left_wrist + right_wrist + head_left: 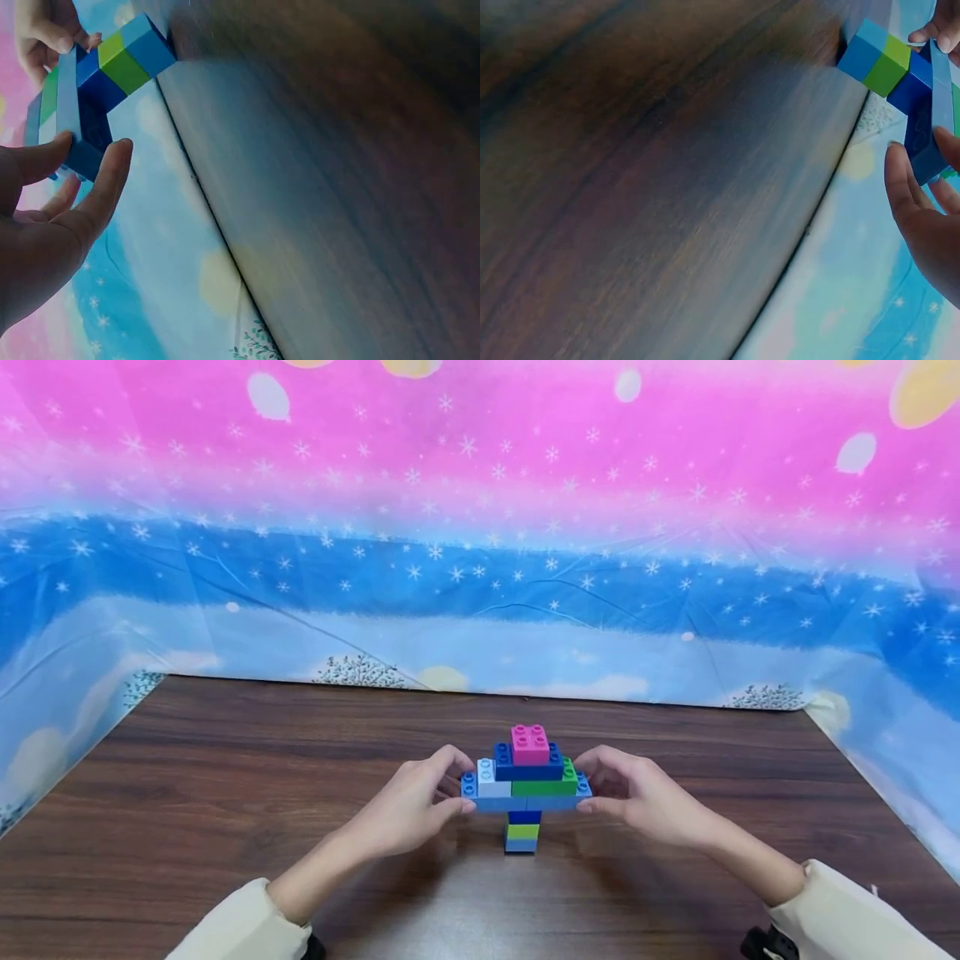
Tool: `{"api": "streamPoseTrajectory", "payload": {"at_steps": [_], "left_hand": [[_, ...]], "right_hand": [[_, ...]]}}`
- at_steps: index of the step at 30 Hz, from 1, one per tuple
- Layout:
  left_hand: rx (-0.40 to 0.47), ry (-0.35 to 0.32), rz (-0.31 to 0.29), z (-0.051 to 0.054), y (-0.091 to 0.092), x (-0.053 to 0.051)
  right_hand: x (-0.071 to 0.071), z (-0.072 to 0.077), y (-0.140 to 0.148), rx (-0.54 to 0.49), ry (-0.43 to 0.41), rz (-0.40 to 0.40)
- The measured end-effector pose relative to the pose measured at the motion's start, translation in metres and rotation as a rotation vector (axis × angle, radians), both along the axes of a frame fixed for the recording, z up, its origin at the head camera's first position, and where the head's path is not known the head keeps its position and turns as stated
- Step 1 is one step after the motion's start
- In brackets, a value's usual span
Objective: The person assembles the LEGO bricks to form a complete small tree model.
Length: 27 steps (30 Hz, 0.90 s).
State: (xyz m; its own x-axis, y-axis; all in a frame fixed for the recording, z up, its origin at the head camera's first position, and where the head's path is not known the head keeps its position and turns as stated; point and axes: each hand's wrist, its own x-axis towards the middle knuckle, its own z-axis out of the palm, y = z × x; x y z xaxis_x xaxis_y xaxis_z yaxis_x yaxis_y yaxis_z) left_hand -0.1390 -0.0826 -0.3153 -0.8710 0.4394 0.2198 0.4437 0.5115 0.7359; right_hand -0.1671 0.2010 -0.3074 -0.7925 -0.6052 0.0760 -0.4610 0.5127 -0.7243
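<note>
A toy building-block structure (pixel 525 802) stands upright on the table, shaped like a wide top on a narrow stem. Its stem stacks a light blue, a lime green (pixel 124 64) and a dark blue block. Above lies a wide light blue layer, then a white block (pixel 491 781) beside a green one (pixel 543 787), a dark blue brick and a pink brick (pixel 529 745) on top. The left hand (pixel 405 802) holds the left end of the wide layer between thumb and fingers. At the opposite end, the right hand (pixel 656 797) grips likewise, its thumb on the front edge.
The brown wood-grain table (pixel 247 760) extends around the structure. Behind it hangs a pink and blue cloth (pixel 480 577) with snowflakes, wrapping the table's back and sides. Pale sleeves (pixel 240 922) cover both forearms, with a dark band near each wrist.
</note>
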Motion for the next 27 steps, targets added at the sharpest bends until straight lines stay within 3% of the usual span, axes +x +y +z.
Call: {"api": "streamPoseTrajectory", "payload": {"at_steps": [9,18,27], "left_hand": [[-0.044,-0.066,0.116,-0.009,0.002,-0.019],[-0.227,-0.007,0.095,-0.016,0.002,-0.025],[-0.315,-0.071,0.080,-0.016,0.005,-0.024]], "right_hand": [[-0.021,-0.012,-0.006,-0.102,-0.145,-0.012],[-0.027,-0.026,-0.007,-0.066,-0.243,0.031],[-0.027,-0.030,-0.005,-0.011,-0.219,0.066]]}}
